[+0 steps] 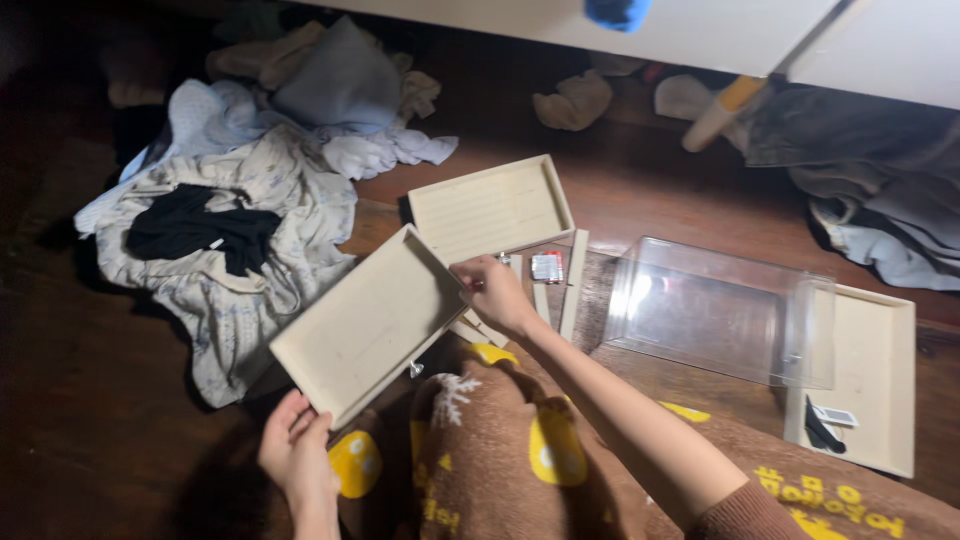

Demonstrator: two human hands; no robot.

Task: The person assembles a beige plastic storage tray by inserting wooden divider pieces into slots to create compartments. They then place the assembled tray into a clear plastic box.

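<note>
Both hands grip one pale wooden tray [368, 325], seen from the head camera. Left hand [297, 450] clamps the tray's near corner, fingers curled over the rim. Right hand [495, 290] pinches the far corner at the rim; whether it also holds a small part there cannot be told. The tray is lifted and tilted above the floor [90, 420], just over the lap.

Step in hand, as a judgement: fitting or aligning this tray as one panel of a small box kit. A next move would call for a steady left grip while the right hand works at the corner joint.

A second tray [490, 208] lies flat on the floor beyond the first, almost touching it. Thin wooden slats [573, 285] lie beside it, with a small packet [546, 267] between them. A clear plastic cover [722, 312], box-shaped and glossy, rests toward the right, overlapping a third tray [880, 375] that carries small dark items.

Materials: trays are unfinished light wood, flat-bottomed with low raised rims. The floor is dark wood. A heap of crumpled clothes [235, 225] lies toward the far left. A brown fleece blanket [500, 450] with yellow marks covers the lap.
</note>
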